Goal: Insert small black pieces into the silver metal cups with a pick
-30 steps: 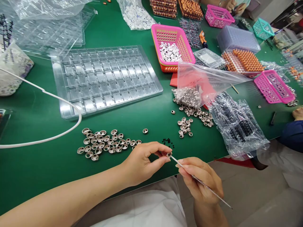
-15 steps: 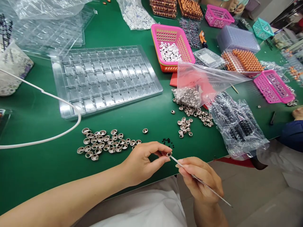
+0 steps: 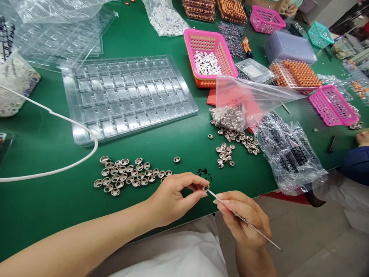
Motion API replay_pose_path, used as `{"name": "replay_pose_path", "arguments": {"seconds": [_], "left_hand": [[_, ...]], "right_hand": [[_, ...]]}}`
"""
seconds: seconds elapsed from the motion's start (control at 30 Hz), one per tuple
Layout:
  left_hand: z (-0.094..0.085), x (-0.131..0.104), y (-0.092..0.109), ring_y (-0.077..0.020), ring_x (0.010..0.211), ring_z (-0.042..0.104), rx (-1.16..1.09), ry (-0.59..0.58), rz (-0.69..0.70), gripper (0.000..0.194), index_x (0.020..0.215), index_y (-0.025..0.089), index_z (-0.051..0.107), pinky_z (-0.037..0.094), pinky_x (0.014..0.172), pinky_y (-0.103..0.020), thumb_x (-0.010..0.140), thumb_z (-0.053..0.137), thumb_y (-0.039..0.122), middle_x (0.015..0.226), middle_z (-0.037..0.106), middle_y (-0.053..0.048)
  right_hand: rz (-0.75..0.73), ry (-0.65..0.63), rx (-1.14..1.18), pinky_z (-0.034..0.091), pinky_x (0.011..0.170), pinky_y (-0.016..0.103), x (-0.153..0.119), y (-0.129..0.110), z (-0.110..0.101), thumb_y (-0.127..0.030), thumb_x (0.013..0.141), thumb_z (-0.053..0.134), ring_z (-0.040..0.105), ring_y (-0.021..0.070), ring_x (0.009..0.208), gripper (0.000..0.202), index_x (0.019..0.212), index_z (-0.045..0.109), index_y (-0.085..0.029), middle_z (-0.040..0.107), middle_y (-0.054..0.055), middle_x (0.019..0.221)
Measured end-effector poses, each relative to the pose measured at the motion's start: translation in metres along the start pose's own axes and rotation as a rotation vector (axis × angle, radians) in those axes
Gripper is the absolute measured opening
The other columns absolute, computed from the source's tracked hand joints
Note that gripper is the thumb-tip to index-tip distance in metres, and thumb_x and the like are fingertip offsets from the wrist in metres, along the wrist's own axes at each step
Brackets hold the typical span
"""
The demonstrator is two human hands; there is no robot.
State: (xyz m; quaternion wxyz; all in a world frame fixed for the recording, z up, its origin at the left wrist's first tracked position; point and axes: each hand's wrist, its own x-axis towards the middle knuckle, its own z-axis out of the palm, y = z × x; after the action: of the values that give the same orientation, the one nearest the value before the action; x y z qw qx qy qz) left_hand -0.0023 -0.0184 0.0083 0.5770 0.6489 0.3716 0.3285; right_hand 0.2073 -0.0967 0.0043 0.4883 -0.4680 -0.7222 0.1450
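Between the thumb and fingers of my left hand (image 3: pixel 175 198) is a small silver metal ring-like part (image 3: pixel 205 188), held at the table's near edge. My right hand (image 3: pixel 246 217) pinches a thin metal rod (image 3: pixel 256 230) like a pen; its tip meets the opening of the part, and its other end points down to the right. Just beyond my left fingertips lie several tiny black pieces (image 3: pixel 204 171). Many similar silver parts (image 3: pixel 129 173) are spread left of my left hand, with one lone part (image 3: pixel 176 159) apart from them. Another group of silver parts (image 3: pixel 225 154) lies further right.
A clear compartment tray (image 3: pixel 129 96) lies behind the silver parts. A pink basket (image 3: pixel 211 36) holds white discs. Clear bags (image 3: pixel 288 154) lie to the right. A white cable (image 3: pixel 72 165) loops at left. A co-worker's sleeve (image 3: pixel 356 165) shows at the right edge.
My right hand and the rod have shifted very slightly up and left. My left hand and the part in it stay in place.
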Motion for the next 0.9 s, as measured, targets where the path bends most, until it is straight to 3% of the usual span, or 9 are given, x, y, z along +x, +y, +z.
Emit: {"name": "replay_pose_path", "arguments": {"seconds": [0.63, 0.9], "left_hand": [[0.0, 0.001, 0.002, -0.0153, 0.073, 0.075, 0.038, 0.0, 0.012, 0.014, 0.097, 0.015, 0.077, 0.063, 0.072, -0.024, 0.087, 0.067, 0.017, 0.085, 0.081, -0.005], [0.0, -0.001, -0.001, -0.015, 0.072, 0.075, 0.065, 0.006, -0.014, 0.014, 0.096, 0.018, 0.078, 0.062, 0.071, -0.022, 0.085, 0.069, 0.017, 0.085, 0.081, -0.002]], "right_hand": [[-0.021, -0.089, -0.07, 0.068, 0.078, 0.032, -0.006, -0.005, -0.004, -0.006, 0.087, 0.072, 0.077, 0.0184, 0.091, 0.036, 0.119, 0.066, -0.021, 0.077, 0.006, 0.107], [-0.014, -0.056, -0.004, 0.067, 0.073, 0.029, 0.009, -0.005, 0.0, 0.0, 0.087, 0.066, 0.076, 0.0166, 0.087, 0.034, 0.116, 0.065, -0.018, 0.077, 0.007, 0.099]]}}
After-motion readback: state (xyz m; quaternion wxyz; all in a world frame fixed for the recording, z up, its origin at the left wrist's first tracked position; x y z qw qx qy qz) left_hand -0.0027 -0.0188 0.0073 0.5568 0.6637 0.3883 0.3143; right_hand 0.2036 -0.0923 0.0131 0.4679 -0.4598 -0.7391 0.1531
